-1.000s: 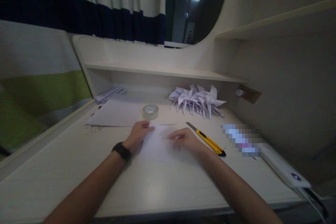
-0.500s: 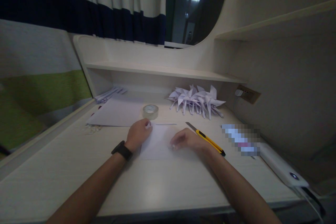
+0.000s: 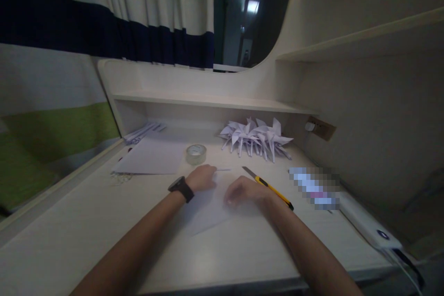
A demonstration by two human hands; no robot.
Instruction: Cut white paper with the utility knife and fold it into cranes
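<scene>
A white sheet of paper (image 3: 208,215) lies at an angle on the desk between my hands. My left hand (image 3: 202,177), with a black watch at the wrist, is closed at the far part of the sheet. Just beyond its fingers shows a thin white paper stick (image 3: 225,169). At the sheet's right side, my right hand (image 3: 244,189) has its fingers curled around the edge, slightly blurred. A yellow utility knife (image 3: 274,188) with its blade out lies beside the right wrist.
A roll of clear tape (image 3: 196,154) stands beyond my left hand. Several paper pinwheels (image 3: 256,136) are heaped at the back. Larger white sheets (image 3: 152,152) and folded paper strips (image 3: 145,132) lie back left. A white power strip (image 3: 367,224) runs along the right side.
My left hand has moved right, across the sheet. The sheet has turned, so its near edge now slants. My right hand stays near its right side.
</scene>
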